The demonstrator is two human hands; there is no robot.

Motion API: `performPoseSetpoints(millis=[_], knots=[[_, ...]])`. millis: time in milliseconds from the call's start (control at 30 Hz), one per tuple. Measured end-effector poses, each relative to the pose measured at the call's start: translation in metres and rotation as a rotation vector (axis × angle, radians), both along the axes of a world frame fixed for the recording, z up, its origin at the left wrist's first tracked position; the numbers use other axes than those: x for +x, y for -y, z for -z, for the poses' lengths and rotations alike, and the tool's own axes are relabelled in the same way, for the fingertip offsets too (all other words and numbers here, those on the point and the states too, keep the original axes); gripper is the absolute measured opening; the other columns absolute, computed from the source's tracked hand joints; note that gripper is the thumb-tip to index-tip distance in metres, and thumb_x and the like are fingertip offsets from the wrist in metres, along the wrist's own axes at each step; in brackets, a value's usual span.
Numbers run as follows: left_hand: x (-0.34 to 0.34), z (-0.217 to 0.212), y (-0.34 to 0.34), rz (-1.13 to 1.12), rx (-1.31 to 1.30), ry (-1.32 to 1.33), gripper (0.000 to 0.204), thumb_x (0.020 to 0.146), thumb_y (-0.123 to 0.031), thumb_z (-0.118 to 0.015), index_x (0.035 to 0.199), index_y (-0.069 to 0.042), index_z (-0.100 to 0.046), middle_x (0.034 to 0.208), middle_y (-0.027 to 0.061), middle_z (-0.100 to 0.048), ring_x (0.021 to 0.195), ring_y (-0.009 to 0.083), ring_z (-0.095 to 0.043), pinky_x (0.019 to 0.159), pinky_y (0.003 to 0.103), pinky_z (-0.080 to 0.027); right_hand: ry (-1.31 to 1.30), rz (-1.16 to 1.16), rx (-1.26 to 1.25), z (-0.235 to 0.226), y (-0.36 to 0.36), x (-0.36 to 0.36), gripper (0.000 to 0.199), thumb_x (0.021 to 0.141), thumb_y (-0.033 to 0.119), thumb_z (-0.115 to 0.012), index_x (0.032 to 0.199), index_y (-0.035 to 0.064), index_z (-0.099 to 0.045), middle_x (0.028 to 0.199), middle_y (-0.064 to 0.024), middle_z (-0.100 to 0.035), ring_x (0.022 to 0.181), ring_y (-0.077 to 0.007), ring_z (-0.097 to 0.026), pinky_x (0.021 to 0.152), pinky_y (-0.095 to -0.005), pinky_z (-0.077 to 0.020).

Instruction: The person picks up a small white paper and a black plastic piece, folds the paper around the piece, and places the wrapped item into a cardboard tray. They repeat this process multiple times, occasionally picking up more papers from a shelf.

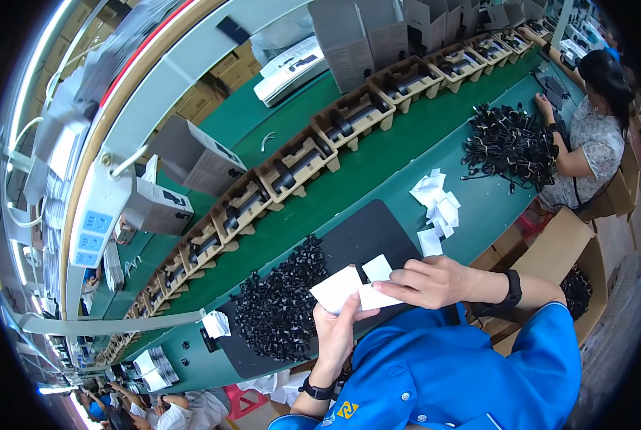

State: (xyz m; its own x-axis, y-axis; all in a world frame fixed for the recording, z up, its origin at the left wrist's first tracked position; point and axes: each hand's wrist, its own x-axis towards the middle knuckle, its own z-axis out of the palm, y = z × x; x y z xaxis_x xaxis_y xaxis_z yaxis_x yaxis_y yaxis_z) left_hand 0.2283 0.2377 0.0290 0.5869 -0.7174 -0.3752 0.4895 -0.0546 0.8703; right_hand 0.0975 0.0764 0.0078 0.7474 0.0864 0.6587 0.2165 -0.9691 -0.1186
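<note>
In front of my blue-shirted chest, my left hand [337, 331] is closed on a small white paper piece [335, 288], thumb on top. A second white piece [379, 297] lies beside it, with the fingers of my right hand [428, 281] pressed against it. Just beyond, another white flap [377, 268] sticks up; whether these are separate sheets or one folded paper or pouch I cannot tell. Beneath them is a dark mat [367, 229]. A heap of small black parts [281, 297] covers the mat's left side, near my left hand.
Brown moulded trays [288, 172] holding black devices line the green bench. Loose white papers [436, 202] lie right of the mat. Further right, a co-worker [596, 122] sits by a heap of black cables [510, 147]. An open carton [549, 251] stands near my right elbow.
</note>
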Motion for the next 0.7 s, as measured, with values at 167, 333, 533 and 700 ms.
performPoseSetpoints(millis=[167,333,533,700], knots=[[-0.007,-0.004,0.022,0.011,-0.025,0.116,0.038,0.080,0.004,-0.062,0.116,0.006,-0.051,0.104,0.0166,-0.061,0.088,0.0213,-0.063,0.066,0.031,-0.058,-0.032,0.076,0.001,-0.004,0.010,-0.007,0.039,0.074,0.009,-0.060,0.113,0.0066,-0.059,0.084,0.0002,-0.055,0.074,-0.0109,-0.053,0.043,-0.0182,-0.0403],[-0.008,0.000,0.049,0.017,0.158,0.286,0.038,0.074,0.002,-0.070,0.110,0.007,-0.056,0.096,0.0145,-0.064,0.081,0.0180,-0.064,0.063,0.027,-0.056,-0.327,-0.094,0.859,-0.014,0.045,-0.013,0.031,0.077,0.008,-0.064,0.107,0.0059,-0.063,0.087,-0.0027,-0.059,0.076,-0.0138,-0.057,0.049,-0.0208,-0.0430],[-0.008,0.007,0.078,0.132,0.261,0.597,0.037,0.071,-0.001,-0.074,0.105,0.007,-0.060,0.089,0.0111,-0.066,0.074,0.0129,-0.063,0.059,0.024,-0.053,-0.321,-0.224,1.162,0.036,0.074,-0.006,0.014,0.075,0.014,-0.071,0.084,0.0030,-0.070,0.075,-0.0065,-0.064,0.072,-0.0176,-0.061,0.062,-0.0282,-0.0461],[0.009,0.027,0.112,0.308,0.146,0.721,0.032,0.072,0.005,-0.069,0.102,0.009,-0.059,0.079,0.0120,-0.065,0.067,0.0159,-0.064,0.053,0.024,-0.053,-0.370,-0.248,1.246,0.046,0.096,-0.003,0.013,0.075,0.016,-0.071,0.082,0.0058,-0.071,0.075,-0.0067,-0.063,0.069,-0.0171,-0.059,0.060,-0.0274,-0.0451]])
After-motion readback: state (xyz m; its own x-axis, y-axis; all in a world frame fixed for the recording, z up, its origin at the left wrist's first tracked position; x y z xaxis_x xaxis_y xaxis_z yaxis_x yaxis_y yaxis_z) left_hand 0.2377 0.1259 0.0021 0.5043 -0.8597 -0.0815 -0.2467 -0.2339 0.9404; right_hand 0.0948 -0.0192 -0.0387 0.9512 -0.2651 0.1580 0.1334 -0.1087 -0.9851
